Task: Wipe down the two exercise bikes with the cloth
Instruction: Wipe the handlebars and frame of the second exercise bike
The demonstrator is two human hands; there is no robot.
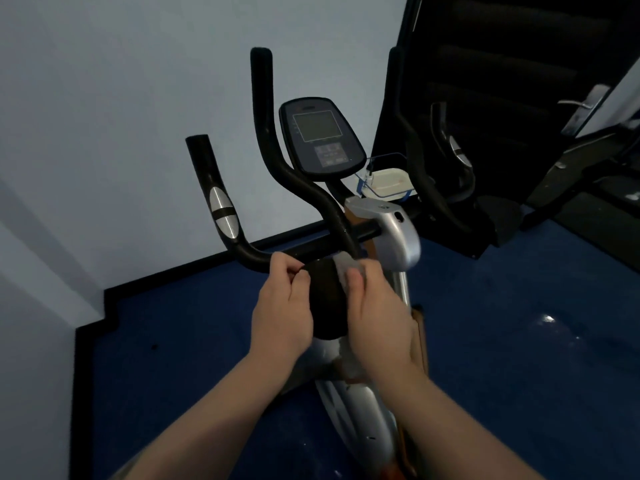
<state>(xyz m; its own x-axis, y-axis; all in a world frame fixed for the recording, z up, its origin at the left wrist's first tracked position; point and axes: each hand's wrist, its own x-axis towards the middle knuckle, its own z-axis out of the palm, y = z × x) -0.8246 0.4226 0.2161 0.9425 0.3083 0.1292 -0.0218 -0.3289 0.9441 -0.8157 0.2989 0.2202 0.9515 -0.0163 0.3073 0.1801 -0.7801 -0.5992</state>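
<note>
The near exercise bike has a silver frame, black handlebars and a dark console. My hands meet where the bars join. My right hand is closed on a pale grey cloth, which shows above my fingers and again below my palm. My left hand pinches the edge of a black padded piece between the hands; whether this is a bike part or fabric is unclear. The second bike stands dark at the right, with neither hand on it.
A white tray with a blue rim sits between the two bikes. Pale walls with a black skirting close off the left corner. The floor is glossy blue. Dark equipment and a door handle fill the upper right.
</note>
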